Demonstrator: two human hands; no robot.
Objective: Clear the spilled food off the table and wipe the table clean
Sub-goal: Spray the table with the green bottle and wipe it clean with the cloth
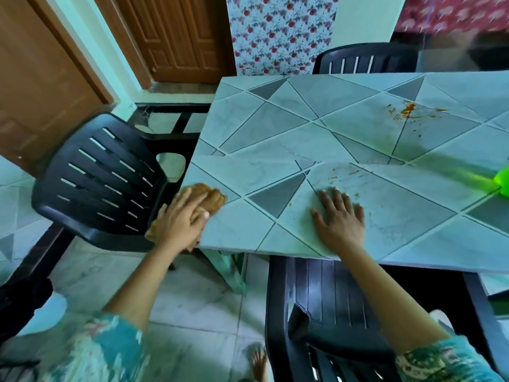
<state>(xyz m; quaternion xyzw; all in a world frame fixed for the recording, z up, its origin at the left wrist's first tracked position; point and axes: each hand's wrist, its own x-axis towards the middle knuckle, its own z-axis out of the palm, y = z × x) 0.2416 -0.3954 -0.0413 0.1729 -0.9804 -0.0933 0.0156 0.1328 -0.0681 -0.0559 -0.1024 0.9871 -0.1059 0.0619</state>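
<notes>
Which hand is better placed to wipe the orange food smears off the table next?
Probably left: the left hand grips the crumpled brown cloth on the grey tiled table; the right hand lies flat, empty.

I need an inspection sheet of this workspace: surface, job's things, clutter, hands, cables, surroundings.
Surface: table, patterned top; orange smears far right, small specks beside the right hand.
Job's things: brown cloth bunched at the table's left edge.
Clutter: blurred green object at the right edge.
Hands: left hand grips the cloth; right hand lies flat, fingers straight.
Cables: nothing seen.
Surroundings: dark chairs, wooden doors, floral curtain.
</notes>
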